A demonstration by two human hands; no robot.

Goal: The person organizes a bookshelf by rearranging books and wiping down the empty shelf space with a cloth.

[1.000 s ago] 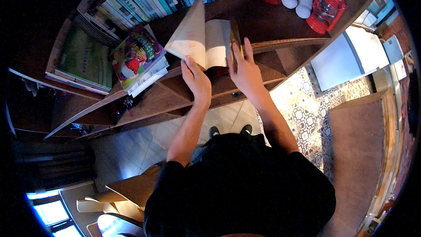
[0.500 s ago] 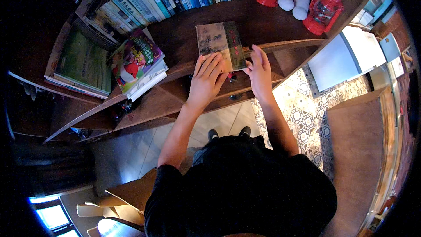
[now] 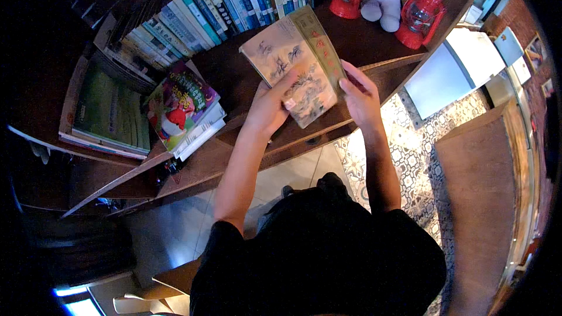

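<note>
Raised above the front edge of a dark wooden shelf is a worn book (image 3: 293, 61) with a tan, ink-drawn cover and an olive strip down its right side. It tilts, its top leaning to the left. My left hand (image 3: 272, 105) grips the lower left edge, thumb on the cover and the other fingers hidden beneath. At the right edge my right hand (image 3: 361, 96) pinches the olive strip, its far fingers partly behind the book.
A row of upright books (image 3: 234, 6) lines the back of the shelf (image 3: 228, 61). At left lie a colourful children's book (image 3: 181, 105) on a stack and green-covered books (image 3: 111, 105). Red lanterns (image 3: 420, 14) flank a pale plush toy (image 3: 383, 0). A wooden panel (image 3: 477, 187) stands right.
The book has come up off the shelf toward me and turned anticlockwise. My left hand has gone from lying on its cover to gripping its edge; my right hand has closed on the other side.
</note>
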